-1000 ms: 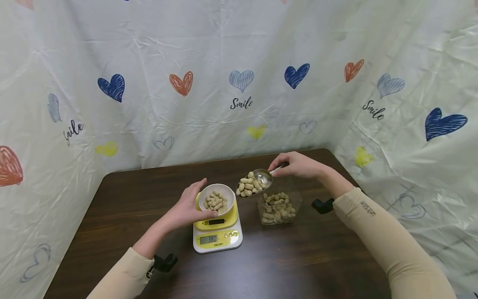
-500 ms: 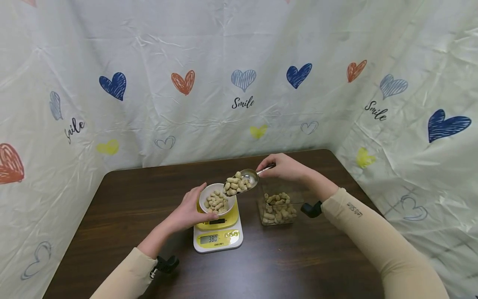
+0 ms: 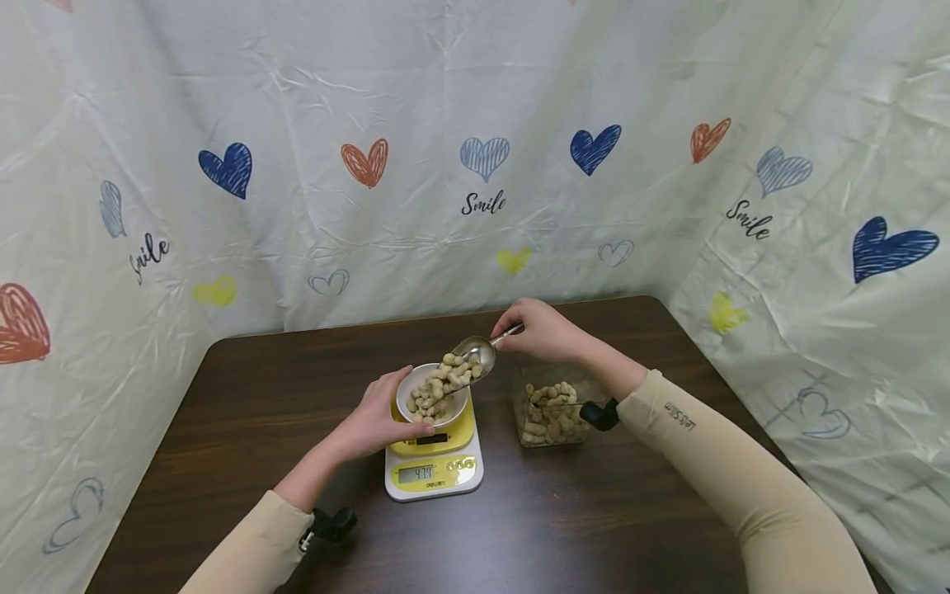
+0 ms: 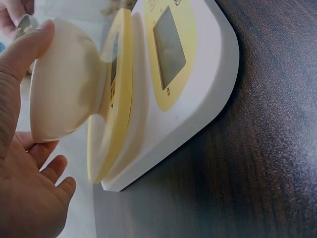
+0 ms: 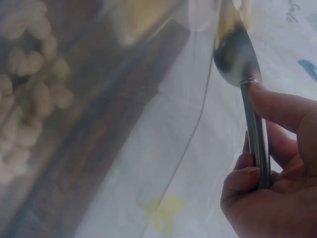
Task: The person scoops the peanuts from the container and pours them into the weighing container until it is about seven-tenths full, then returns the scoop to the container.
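Observation:
A white bowl (image 3: 416, 379) with peanuts in it stands on a yellow and white kitchen scale (image 3: 435, 487). My left hand (image 3: 380, 418) holds the bowl from the left, thumb on the near rim and fingers on the far side; the left wrist view shows the thumb against the bowl's wall (image 4: 64, 84). With my right hand (image 3: 545, 332) I grip the handle of a metal scoop (image 3: 482, 353), tilted down over the bowl. Peanuts (image 3: 454, 373) slide off its front into the bowl. The scale's display (image 3: 416, 473) reads about 47.9.
A clear plastic box (image 3: 522, 417) holding more peanuts (image 5: 29, 99) stands right of the scale, beneath my right forearm. Everything rests on a dark wooden table (image 3: 594, 511). A white curtain (image 3: 401, 272) printed with hearts hangs behind and at the sides.
My right hand has brought the loaded scoop leftward over the bowl and tipped it, so peanuts now spill in. The display rose from 38.0. My left hand stays at the bowl.

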A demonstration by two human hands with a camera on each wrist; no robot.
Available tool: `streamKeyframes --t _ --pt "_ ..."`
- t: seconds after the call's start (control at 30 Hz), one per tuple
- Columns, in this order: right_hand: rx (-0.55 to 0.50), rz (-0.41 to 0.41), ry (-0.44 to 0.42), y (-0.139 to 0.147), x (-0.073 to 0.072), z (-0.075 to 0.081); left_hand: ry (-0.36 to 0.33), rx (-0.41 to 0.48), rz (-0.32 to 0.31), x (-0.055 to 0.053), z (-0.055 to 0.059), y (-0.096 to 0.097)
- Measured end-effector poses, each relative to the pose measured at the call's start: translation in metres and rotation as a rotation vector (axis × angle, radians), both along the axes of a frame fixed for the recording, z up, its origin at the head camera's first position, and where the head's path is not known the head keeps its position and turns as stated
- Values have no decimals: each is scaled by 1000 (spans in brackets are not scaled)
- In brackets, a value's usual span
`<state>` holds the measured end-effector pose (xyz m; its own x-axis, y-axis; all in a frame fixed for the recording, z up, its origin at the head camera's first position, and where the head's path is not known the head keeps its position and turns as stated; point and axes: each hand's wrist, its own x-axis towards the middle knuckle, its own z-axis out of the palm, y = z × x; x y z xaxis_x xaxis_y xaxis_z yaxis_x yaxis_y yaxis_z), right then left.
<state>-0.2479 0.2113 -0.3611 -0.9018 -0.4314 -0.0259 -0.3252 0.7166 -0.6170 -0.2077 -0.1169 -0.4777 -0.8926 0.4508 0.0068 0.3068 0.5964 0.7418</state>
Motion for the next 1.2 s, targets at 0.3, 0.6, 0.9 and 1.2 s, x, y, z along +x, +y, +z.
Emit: streamKeyframes --t 0.3,0.6,0.9,1.2 --pt "7 -1 58 0 0 11 7 8 0 -1 0 0" --pt "-17 -2 86 8 -1 13 -9 24 -3 0 2 0" --pt "-24 -1 83 16 0 10 -11 22 -1 -1 1 1" --pt "-52 -43 48 31 7 18 -16 23 4 1 2 2"
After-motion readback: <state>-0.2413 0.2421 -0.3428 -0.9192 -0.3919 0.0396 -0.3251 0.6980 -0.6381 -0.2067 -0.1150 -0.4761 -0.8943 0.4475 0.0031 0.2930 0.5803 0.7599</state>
